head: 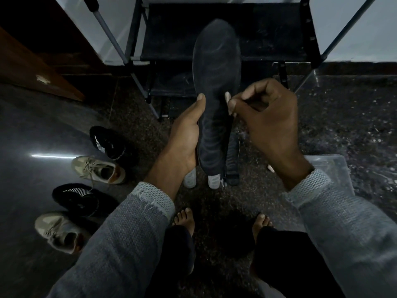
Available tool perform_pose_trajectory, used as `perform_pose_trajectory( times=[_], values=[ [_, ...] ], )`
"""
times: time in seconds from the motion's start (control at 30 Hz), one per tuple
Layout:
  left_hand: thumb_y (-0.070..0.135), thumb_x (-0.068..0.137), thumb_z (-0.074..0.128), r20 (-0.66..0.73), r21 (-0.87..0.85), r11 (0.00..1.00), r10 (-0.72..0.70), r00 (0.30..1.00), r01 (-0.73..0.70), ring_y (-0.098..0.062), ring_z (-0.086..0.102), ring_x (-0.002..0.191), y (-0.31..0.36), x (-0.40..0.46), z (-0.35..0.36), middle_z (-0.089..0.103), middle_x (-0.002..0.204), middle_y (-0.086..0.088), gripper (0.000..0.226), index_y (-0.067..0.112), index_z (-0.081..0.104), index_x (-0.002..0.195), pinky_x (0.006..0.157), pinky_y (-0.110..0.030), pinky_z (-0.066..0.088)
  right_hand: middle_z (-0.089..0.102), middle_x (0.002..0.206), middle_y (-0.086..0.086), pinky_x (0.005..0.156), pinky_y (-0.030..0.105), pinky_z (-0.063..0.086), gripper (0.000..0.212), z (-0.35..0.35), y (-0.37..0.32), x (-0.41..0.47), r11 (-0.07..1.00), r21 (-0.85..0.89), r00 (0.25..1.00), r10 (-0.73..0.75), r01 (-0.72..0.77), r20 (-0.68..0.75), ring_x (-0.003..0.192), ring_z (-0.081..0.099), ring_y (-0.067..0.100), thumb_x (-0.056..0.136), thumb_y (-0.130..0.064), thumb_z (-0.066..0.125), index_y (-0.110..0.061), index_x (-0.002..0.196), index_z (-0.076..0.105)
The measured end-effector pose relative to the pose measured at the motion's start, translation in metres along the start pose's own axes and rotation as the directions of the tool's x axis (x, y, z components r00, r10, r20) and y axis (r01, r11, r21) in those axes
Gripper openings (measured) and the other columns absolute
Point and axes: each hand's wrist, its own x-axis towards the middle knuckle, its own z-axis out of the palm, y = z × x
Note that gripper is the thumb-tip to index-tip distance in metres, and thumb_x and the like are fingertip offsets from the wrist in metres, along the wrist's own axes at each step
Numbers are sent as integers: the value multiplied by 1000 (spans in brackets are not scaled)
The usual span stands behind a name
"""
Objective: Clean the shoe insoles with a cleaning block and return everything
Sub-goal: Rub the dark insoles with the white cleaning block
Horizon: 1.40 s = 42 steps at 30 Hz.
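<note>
1. Left hand (187, 134) fingers curl round the dark insole (214, 93) at its waist, thumb on the near face; insole held upright in mid-air, in front of the shoe rack (225, 39).
2. Right hand (268, 117) fingers pinch something small and pale at the insole's right edge; can't tell what it is.
3. A second dark insole (233, 160) lies on the floor just behind the held one.
4. Left on the floor: two black shoes (111, 143) with white stripes, two beige laced sneakers (98, 168).
5. Clear plastic box (330, 171) sits under the right sleeve.
6. No readable brand or writing anywhere; too dark.
</note>
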Motion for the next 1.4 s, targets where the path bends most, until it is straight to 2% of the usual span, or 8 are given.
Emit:
perform_pose_trajectory(
  times=[0.23, 0.33, 0.47, 0.67, 0.83, 1.03, 1.23, 1.4],
  values=[
    [44, 101, 41, -28, -42, 999, 6, 1000, -7, -31, 58, 120, -3, 4, -3, 61, 129, -18, 53, 4, 56, 132, 105, -44, 44, 61, 77, -19, 68, 12, 51, 9, 4, -7, -10, 960, -237, 987, -133, 150, 89, 80, 63, -11, 86, -4, 69, -8, 85, 61],
    [47, 100, 40, -39, -99, 995, -26, 999, 22, -32, 59, 119, -2, 3, -5, 60, 129, -20, 56, 4, 54, 134, 101, -43, 48, 60, 78, -22, 72, 30, 56, 11, 11, -9, -19, 913, -328, 963, -186, 243, 195, 84, 66, 1, 86, -6, 68, -13, 87, 60],
    [49, 99, 41, -16, -156, 986, -65, 998, 62, -31, 62, 115, 2, 1, -5, 60, 129, -20, 59, 4, 53, 135, 93, -41, 52, 66, 78, -2, 64, 39, 53, 7, 18, -11, -24, 856, -380, 929, -264, 350, 261, 74, 62, 15, 86, -13, 66, -11, 89, 60],
    [49, 100, 37, 6, -171, 982, -74, 997, 74, -31, 58, 120, 3, 1, -6, 59, 132, -18, 56, 7, 54, 135, 102, -43, 48, 68, 87, -9, 67, 29, 53, 12, 10, -10, -17, 853, -431, 953, -228, 295, 202, 80, 64, 5, 87, -7, 65, -16, 91, 58],
    [50, 99, 39, -21, -175, 981, -92, 995, 87, -30, 64, 110, 5, 0, -8, 63, 125, -18, 59, 5, 56, 132, 87, -39, 54, 64, 76, -3, 61, 39, 51, 9, 26, -12, -29, 825, -420, 920, -285, 379, 271, 68, 60, 15, 85, -9, 67, -13, 88, 59],
    [48, 101, 35, 5, -163, 983, -85, 996, 85, -30, 59, 120, 6, -4, -3, 60, 131, -18, 55, 9, 54, 133, 103, -43, 46, 67, 85, -7, 65, 35, 54, 10, 13, -6, -17, 857, -415, 950, -245, 305, 193, 79, 65, 8, 88, -6, 63, -14, 92, 57],
    [48, 100, 37, -32, -155, 985, -82, 996, 76, -26, 68, 101, 8, -5, -4, 66, 113, -16, 59, 2, 54, 133, 78, -34, 56, 65, 79, -3, 63, 40, 53, 10, 26, -10, -31, 886, -343, 935, -221, 312, 278, 72, 63, 13, 87, -12, 66, -15, 93, 58],
    [47, 101, 33, 15, -157, 984, -84, 996, 85, -27, 64, 112, 7, -8, 0, 64, 123, -16, 55, 7, 53, 134, 90, -38, 54, 64, 78, -5, 64, 39, 53, 12, 21, -9, -18, 896, -353, 959, -217, 270, 184, 72, 63, 10, 88, -16, 67, -12, 94, 57]
  ],
)
